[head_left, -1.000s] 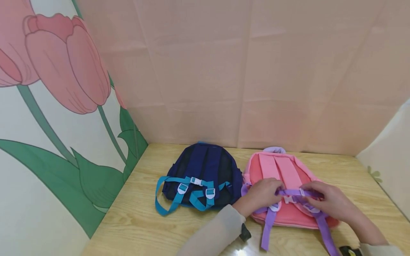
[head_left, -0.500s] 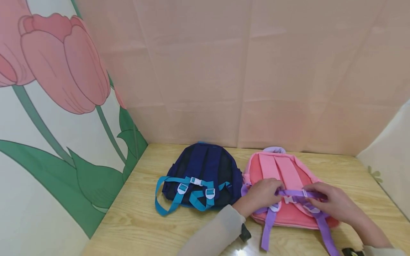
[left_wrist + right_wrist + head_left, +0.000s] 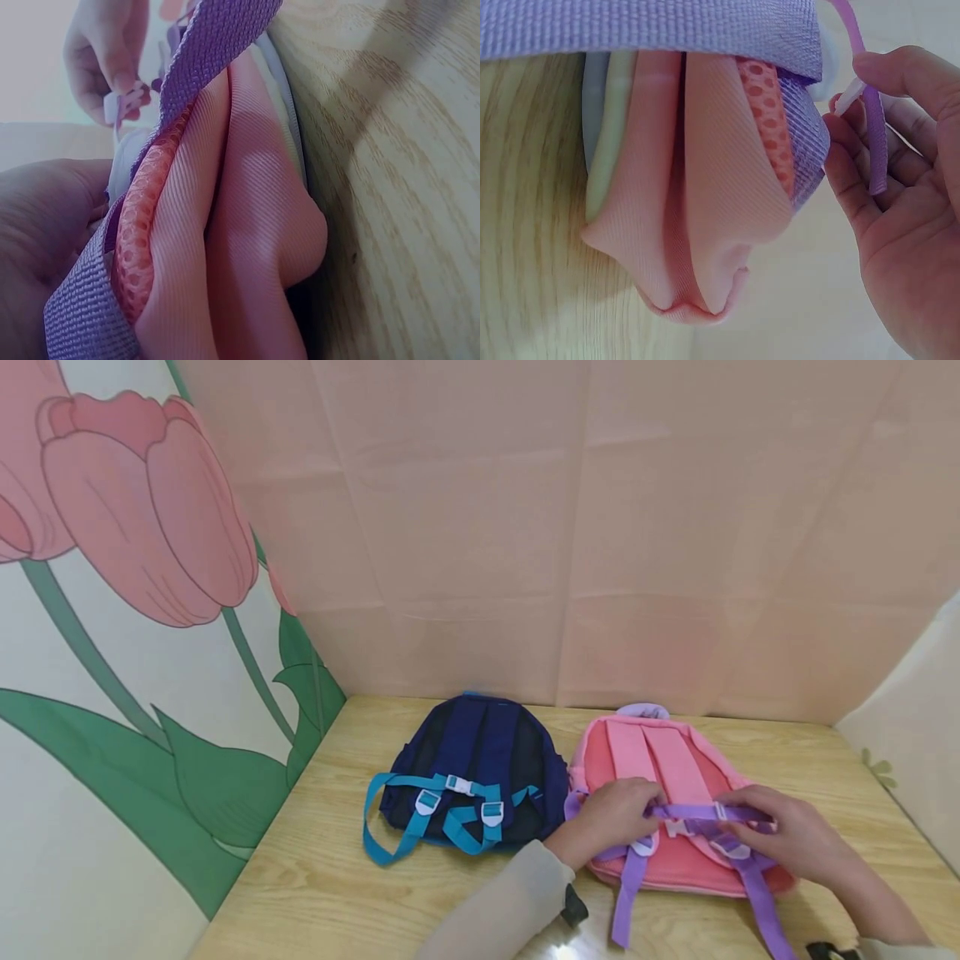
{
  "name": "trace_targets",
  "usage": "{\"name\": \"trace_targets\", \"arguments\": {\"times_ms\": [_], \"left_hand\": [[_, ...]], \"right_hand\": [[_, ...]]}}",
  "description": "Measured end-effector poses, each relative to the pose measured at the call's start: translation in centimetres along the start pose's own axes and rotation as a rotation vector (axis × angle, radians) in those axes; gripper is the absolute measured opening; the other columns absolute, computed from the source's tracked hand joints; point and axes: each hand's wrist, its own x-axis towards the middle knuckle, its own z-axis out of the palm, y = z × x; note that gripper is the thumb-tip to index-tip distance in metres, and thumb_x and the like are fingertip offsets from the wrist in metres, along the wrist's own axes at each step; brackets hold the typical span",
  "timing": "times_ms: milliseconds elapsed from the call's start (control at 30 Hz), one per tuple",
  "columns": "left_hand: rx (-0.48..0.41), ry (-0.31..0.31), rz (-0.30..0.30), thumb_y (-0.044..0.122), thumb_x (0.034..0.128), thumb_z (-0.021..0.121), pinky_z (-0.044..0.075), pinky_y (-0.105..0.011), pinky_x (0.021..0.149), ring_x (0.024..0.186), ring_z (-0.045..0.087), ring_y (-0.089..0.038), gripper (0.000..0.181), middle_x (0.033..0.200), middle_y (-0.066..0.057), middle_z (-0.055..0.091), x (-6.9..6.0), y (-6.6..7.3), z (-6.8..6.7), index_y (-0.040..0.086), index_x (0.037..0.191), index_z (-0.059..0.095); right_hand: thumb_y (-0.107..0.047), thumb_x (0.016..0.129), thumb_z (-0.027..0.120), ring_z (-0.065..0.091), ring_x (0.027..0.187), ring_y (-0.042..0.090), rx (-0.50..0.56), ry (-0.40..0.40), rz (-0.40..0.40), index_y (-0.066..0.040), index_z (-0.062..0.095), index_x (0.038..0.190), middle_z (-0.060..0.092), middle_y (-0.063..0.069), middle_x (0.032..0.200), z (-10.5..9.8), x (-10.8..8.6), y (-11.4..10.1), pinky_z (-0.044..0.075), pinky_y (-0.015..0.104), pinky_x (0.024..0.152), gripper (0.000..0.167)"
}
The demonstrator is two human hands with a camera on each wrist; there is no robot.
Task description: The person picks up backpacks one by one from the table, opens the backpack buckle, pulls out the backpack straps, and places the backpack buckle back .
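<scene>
Left hand (image 3: 618,814) and right hand (image 3: 787,835) apart, each clamped on the same purple strap (image 3: 682,812), drawn nearly level between them. On the left, back of the hand upward, fingertips tucked in round the strap, forearm slanting in from the near side. On the right, thumb and fingers pinching by a white slider (image 3: 721,811), palm turned inward, forearm rising from the near right; in the right wrist view, a strap tail lying across the curled fingers.

Directly beneath both hands, a pink backpack (image 3: 678,764), back panel up, between the middle of the surface's far edge and its far right corner. On it, two pink shoulder pads, one white buckle (image 3: 677,828) just below the stretched strap, two white adjusters (image 3: 642,847) and two purple tails (image 3: 626,910) trailing toward the near edge. At its top, one lilac handle (image 3: 642,710), close to the far edge.

Farther left, beside the pink one, a navy backpack (image 3: 461,735) with turquoise straps (image 3: 414,837), one white clip (image 3: 460,786) and two white strap adjusters. Two backpacks in all on the wooden surface (image 3: 315,835).

Behind, a peach backdrop (image 3: 465,527); at left, a tulip mural (image 3: 120,518).
</scene>
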Motion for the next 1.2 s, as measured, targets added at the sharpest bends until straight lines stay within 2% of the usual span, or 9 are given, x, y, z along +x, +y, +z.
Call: {"name": "trace_targets", "arguments": {"times_ms": [167, 467, 700, 967, 1200], "left_hand": [[-0.006, -0.008, -0.006, 0.033, 0.0918, 0.076, 0.039, -0.009, 0.074, 0.081, 0.050, 0.009, 0.019, 0.095, 0.024, 0.062, 0.0, 0.0, -0.1, 0.034, 0.110, 0.071], [-0.009, -0.016, -0.013, 0.035, 0.0940, 0.073, 0.041, -0.009, 0.077, 0.083, 0.051, 0.010, 0.017, 0.097, 0.025, 0.064, 0.1, 0.2, -0.1, 0.035, 0.111, 0.072], [-0.015, -0.029, -0.019, 0.036, 0.0947, 0.072, 0.043, -0.009, 0.083, 0.090, 0.054, 0.011, 0.019, 0.102, 0.025, 0.065, 0.0, 0.4, -0.4, 0.036, 0.114, 0.071], [-0.002, -0.031, -0.013, 0.036, 0.0952, 0.072, 0.043, -0.009, 0.084, 0.093, 0.055, 0.011, 0.018, 0.104, 0.025, 0.065, 0.0, 0.5, -0.4, 0.036, 0.113, 0.072], [0.018, -0.038, -0.017, 0.036, 0.0953, 0.072, 0.044, -0.009, 0.085, 0.095, 0.056, 0.011, 0.018, 0.106, 0.024, 0.066, 0.1, 0.7, -0.4, 0.036, 0.113, 0.073]], "right_hand": [[-0.008, 0.072, 0.090, 0.053, 0.074, -0.002, -0.043, 0.039, -0.045, -0.018, 0.074, 0.106, 0.064, -0.018, 0.089, -0.3, -0.2, 0.3, 0.046, 0.024, 0.061, 0.039], [-0.010, 0.069, 0.092, 0.058, 0.082, 0.000, -0.054, 0.101, -0.087, -0.022, 0.075, 0.106, 0.067, -0.012, 0.097, -0.5, -0.6, 0.9, 0.038, 0.008, 0.073, 0.043], [-0.006, 0.068, 0.091, 0.056, 0.091, -0.005, -0.045, 0.126, -0.115, -0.025, 0.074, 0.106, 0.067, -0.013, 0.100, -0.6, -0.8, 1.2, 0.035, 0.006, 0.080, 0.046], [0.000, 0.067, 0.090, 0.058, 0.087, -0.006, 0.005, 0.130, -0.143, -0.023, 0.075, 0.106, 0.067, -0.016, 0.096, -0.9, -1.0, 1.4, 0.033, 0.004, 0.082, 0.047], [0.002, 0.066, 0.089, 0.056, 0.089, -0.010, 0.002, 0.144, -0.151, -0.023, 0.074, 0.106, 0.067, -0.017, 0.097, -1.1, -1.4, 1.7, 0.031, 0.003, 0.083, 0.050]]}}
